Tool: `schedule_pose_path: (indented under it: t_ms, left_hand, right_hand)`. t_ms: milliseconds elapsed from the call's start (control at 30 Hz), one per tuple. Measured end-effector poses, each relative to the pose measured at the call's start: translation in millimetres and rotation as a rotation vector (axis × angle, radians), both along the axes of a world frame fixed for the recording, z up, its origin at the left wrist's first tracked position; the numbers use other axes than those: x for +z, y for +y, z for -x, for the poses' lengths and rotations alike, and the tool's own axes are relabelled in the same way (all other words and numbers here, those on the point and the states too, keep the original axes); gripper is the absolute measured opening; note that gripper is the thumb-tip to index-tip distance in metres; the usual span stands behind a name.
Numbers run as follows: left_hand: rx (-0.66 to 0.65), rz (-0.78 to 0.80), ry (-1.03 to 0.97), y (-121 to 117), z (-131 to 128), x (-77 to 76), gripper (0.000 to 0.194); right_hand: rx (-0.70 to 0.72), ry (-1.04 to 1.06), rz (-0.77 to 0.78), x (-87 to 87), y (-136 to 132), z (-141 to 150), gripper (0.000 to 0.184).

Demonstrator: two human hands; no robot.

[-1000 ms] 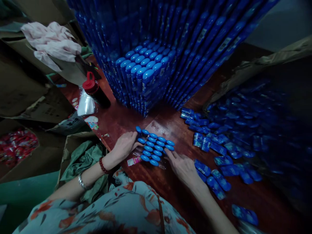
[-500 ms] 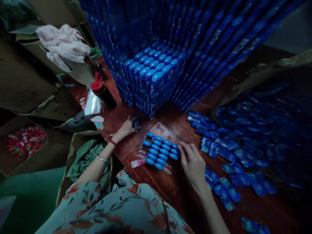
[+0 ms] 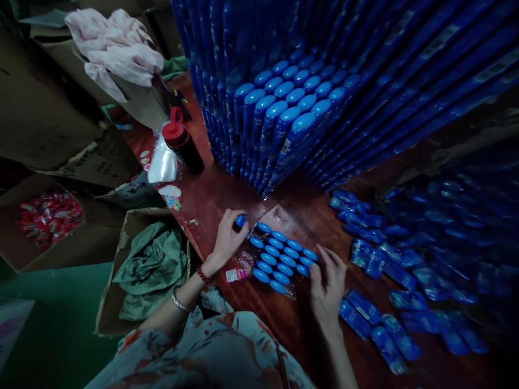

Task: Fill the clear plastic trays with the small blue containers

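Note:
A small block of upright blue packets [image 3: 284, 258] stands on the red-brown wooden table [image 3: 211, 200] in front of me. My left hand [image 3: 227, 237] pinches one blue packet [image 3: 240, 221] at the block's far left corner. My right hand [image 3: 329, 283] rests against the block's right side, fingers curled and touching the packets. A red bead bracelet and a metal bangle sit on my left wrist.
A tall stack of blue packets [image 3: 292, 108] rises behind the block. Loose blue packets [image 3: 381, 275] lie scattered on the right. A red-capped dark bottle [image 3: 182, 143], a pink cloth [image 3: 117, 51], a cardboard box with green fabric [image 3: 150, 270] and a box of red items [image 3: 48, 216] are at the left.
My left hand reached out to the left, picked up a blue packet and brought it back to the block's corner. My right hand stayed at the block's right side. The view shifted.

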State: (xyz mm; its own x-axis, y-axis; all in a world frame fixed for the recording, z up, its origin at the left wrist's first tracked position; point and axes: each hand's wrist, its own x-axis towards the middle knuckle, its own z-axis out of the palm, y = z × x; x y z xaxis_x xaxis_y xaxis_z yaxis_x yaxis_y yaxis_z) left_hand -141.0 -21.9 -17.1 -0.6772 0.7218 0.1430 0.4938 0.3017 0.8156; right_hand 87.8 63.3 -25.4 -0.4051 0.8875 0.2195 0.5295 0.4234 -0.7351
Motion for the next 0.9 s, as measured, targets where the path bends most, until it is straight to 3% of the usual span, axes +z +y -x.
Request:
schedule_pose_path:
  t_ms: [100, 233, 333, 433, 533, 600, 733, 900]
  left_hand:
    - [-0.002, 0.058, -0.057, -1, -6, -3.1, 0.018]
    - [-0.178, 0.07, -0.28, -16, 13, -4.4, 0.031]
    - [-0.265, 0.041, -0.362, -27, 26, -0.7, 0.028]
    - [-0.305, -0.057, -0.189, -28, 27, 6.8, 0.016]
    - [-0.526, -0.072, -0.009, -22, 22, 13.1, 0.02]
    - [-0.65, -0.011, 0.126, -18, 21, 15.2, 0.026]
    - [-0.751, 0.198, 0.427, -11, 24, 22.0, 0.031]
    - [-0.928, 0.276, 0.579, -7, 24, 33.7, 0.033]
  right_hand:
    - [0.123, -0.003, 0.049, -4.3, -5, 16, 0.038]
    - [0.093, 0.024, 0.022, -8.1, -4, 24, 0.032]
    - [0.087, 0.019, -0.015, -10.9, -3, 23, 0.031]
    - [0.094, 0.026, -0.026, -13.5, -3, 23, 0.031]
    - [0.097, 0.032, -0.036, -15.3, -3, 23, 0.03]
    - [0.098, 0.027, -0.038, -15.7, -4, 22, 0.03]
    - [0.1, 0.022, -0.044, -15.3, -4, 22, 0.03]
    - [0.096, 0.043, -0.056, -15.3, -3, 22, 0.03]
